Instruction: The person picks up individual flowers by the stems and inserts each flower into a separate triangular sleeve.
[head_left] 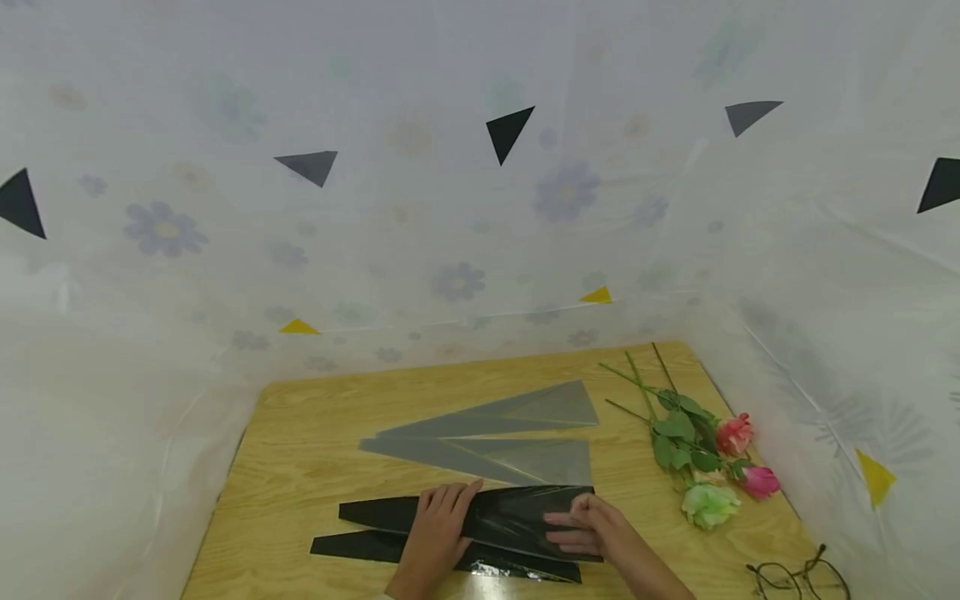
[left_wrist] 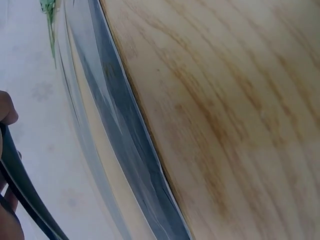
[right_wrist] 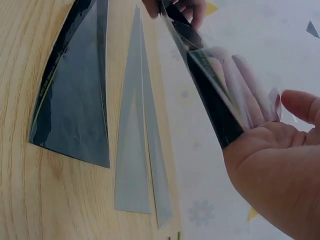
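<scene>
My left hand [head_left: 435, 529] grips a black flower sleeve [head_left: 502, 517] around its middle, thumb on the near side. The sleeve is raised above the table, its narrow end pointing left. At the wide right end is my right hand [head_left: 611, 537]; in the right wrist view its straight fingers [right_wrist: 245, 90] show through the clear film, thumb outside. Whether thumb and forefinger pinch the rim, I cannot tell. A second black sleeve [head_left: 525, 562] lies flat beneath. Two grey sleeves [head_left: 517, 408] [head_left: 540, 458] lie behind, wide ends right.
Several artificial roses lie at the table's right: a red one [head_left: 735, 434], a pink one [head_left: 761, 482] and a pale green one [head_left: 709, 505], stems pointing away. Eyeglasses [head_left: 798, 575] rest at the near right corner. Patterned white sheeting [head_left: 420, 208] encloses the wooden table [head_left: 262, 492].
</scene>
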